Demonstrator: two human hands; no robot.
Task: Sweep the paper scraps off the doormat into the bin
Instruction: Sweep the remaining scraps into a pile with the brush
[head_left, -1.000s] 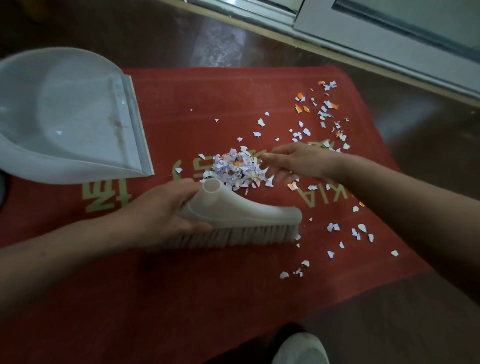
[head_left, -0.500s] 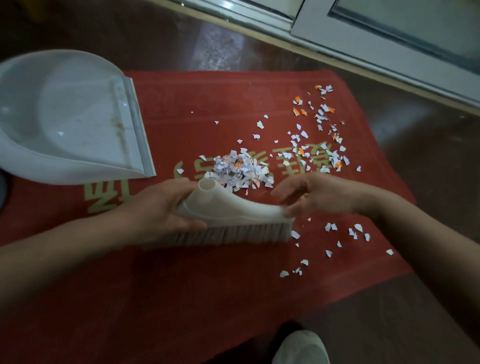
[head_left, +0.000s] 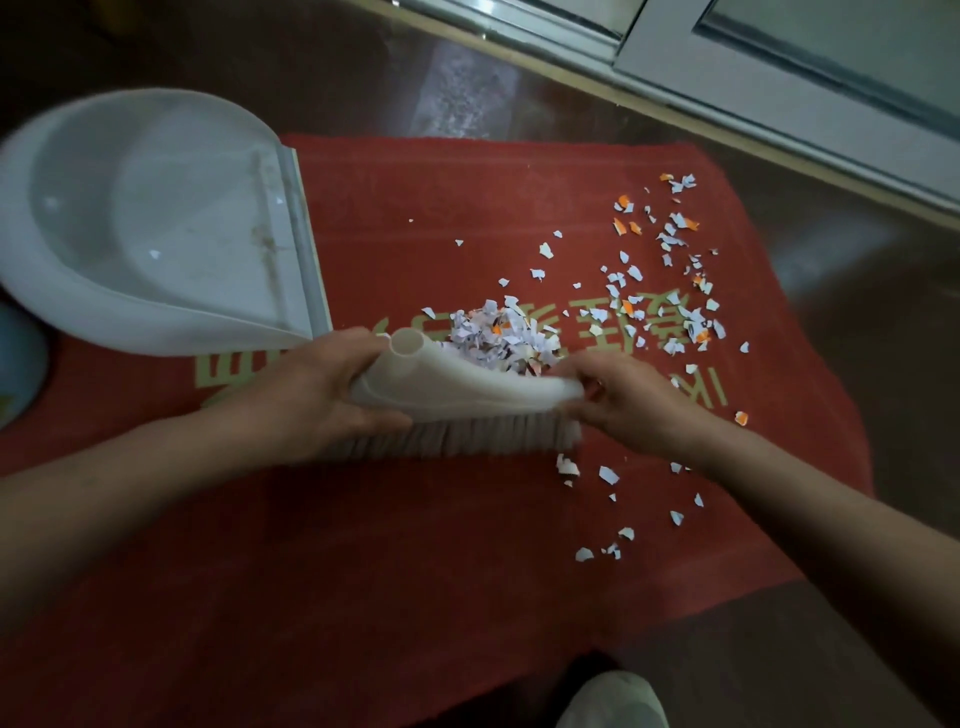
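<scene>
One red doormat (head_left: 467, 571) covers most of the dark floor, and a white dustpan (head_left: 156, 223) lies on its far-left corner with its mouth facing right. The left hand (head_left: 311, 400) wraps fingers and thumb round the socket end of a white hand brush (head_left: 467, 395), bristles down on the mat, while the right hand (head_left: 628, 400) curls its fingers over the opposite tip. Paper scraps (head_left: 509, 332) sit heaped just behind the brush, with more strewn to its right and near side.

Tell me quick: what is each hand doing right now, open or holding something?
Left hand: grips the brush at its socket end.
Right hand: grips the brush's other end, fingers curled round its tip.
</scene>
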